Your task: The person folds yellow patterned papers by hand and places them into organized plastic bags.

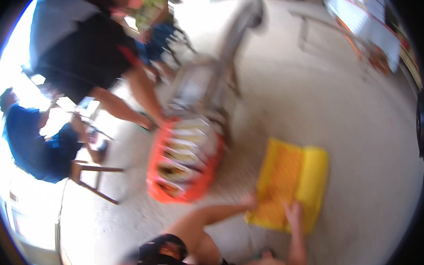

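Note:
A yellow and orange sheet or sack [278,181] lies on the floor in front of me, with a thick yellow roll or fold [314,185] along its right side. My right hand [293,213] is on it at the near end, beside the roll, its fingers seeming to grip the material. My left hand [250,201] reaches the sheet's left edge. Motion blur smears its fingers, so their hold cannot be made out. To the left is a bright red-orange bag or lined container [188,194], holding several pale, striped packets [182,147].
Behind the red container stands a long grey-brown bench-like object [196,81]. A person in dark shorts [85,57] bends over the container. Another person in blue [35,138] sits on a wooden stool [94,169] at left. A white-covered table [362,24] is at far right.

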The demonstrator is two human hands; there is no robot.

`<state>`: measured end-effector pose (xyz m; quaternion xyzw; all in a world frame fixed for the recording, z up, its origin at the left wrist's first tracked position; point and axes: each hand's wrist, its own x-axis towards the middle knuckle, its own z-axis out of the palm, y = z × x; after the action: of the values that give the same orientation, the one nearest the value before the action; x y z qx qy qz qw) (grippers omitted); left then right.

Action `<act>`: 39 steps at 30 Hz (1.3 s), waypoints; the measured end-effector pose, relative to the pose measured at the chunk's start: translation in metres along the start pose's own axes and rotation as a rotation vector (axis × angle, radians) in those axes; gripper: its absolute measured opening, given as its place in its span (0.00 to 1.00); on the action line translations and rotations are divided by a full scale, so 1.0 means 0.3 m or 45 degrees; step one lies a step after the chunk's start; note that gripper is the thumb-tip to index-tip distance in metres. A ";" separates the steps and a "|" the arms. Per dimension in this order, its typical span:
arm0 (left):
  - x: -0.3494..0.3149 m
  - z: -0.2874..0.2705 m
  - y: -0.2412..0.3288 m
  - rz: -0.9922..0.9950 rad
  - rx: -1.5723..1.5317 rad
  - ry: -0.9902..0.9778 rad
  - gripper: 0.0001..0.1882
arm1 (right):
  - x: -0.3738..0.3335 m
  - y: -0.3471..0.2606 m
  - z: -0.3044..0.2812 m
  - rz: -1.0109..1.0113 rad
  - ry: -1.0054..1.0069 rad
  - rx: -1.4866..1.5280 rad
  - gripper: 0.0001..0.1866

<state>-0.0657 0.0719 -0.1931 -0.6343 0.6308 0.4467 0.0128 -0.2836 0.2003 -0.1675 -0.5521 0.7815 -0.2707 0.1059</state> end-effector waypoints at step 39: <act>-0.145 -0.213 -0.480 -0.200 -1.557 0.055 0.21 | -0.010 -0.091 0.052 0.637 -0.065 1.417 0.21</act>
<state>0.0949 0.0987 -0.2083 -0.5804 0.2120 0.7122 -0.3332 -0.2533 0.1917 -0.1662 -0.2201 0.6258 -0.5921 0.4575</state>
